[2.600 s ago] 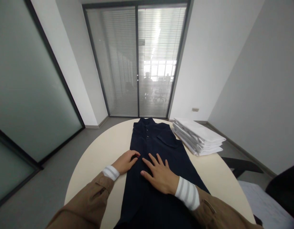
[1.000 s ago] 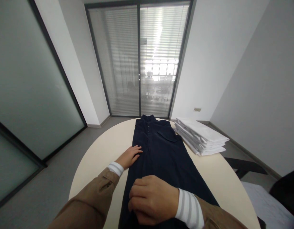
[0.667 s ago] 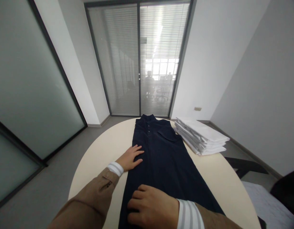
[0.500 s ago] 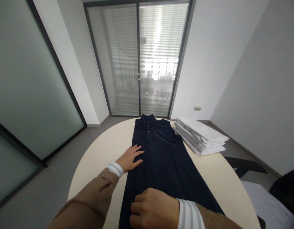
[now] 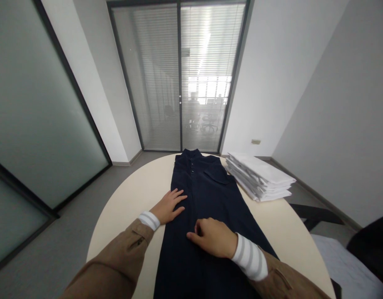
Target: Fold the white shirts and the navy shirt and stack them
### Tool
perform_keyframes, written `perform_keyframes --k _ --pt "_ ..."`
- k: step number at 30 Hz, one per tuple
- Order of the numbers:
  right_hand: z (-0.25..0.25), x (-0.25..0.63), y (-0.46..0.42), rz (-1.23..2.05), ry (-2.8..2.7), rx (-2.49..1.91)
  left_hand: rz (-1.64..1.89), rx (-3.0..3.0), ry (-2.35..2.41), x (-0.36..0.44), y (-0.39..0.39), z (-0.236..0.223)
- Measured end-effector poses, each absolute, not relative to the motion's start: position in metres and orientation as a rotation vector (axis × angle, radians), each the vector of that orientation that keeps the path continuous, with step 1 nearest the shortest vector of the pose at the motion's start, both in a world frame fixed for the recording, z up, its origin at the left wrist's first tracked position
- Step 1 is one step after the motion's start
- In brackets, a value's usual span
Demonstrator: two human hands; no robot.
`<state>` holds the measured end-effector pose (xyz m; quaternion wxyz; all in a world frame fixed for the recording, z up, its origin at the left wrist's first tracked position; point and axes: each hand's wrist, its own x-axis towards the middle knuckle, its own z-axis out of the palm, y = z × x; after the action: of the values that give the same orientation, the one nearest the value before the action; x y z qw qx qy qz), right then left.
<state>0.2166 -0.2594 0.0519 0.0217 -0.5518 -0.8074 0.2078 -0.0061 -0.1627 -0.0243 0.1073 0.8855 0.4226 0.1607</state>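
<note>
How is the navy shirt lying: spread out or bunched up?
Spread flat: the navy shirt lies lengthwise on the table, sides folded in, collar far.

Garment: dark navy shirt (image 5: 210, 195), laid flat, buttoned, chest pocket shown
Position: lengthwise on round table, collar farthest away

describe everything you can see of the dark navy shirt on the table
The dark navy shirt lies flat and lengthwise on the round cream table, collar far, pale buttons down the placket, a chest pocket. Soft, matte cloth. The left hand rests flat on its left edge; the right hand, fingers curled, presses its middle.
</note>
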Motion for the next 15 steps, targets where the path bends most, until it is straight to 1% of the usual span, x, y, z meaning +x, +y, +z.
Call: perform_keyframes --k 5,10,13,15 --pt "0.036 0.215 -0.250 1.061 -2.310 -1.459 0.453 2.603 1.263 -0.005 -0.163 -0.023" --pt "0.029 0.210 -0.252 1.672 -2.036 -1.390 0.482 2.614 1.219 -0.005 -0.164 -0.023" --pt "0.034 0.211 -0.252 1.994 -2.067 -1.204 0.483 2.631 1.178 -0.005 -0.164 -0.020" --pt "0.040 0.214 -0.252 2.151 -2.125 -1.099 0.474 2.645 1.146 -0.004 -0.166 -0.016"
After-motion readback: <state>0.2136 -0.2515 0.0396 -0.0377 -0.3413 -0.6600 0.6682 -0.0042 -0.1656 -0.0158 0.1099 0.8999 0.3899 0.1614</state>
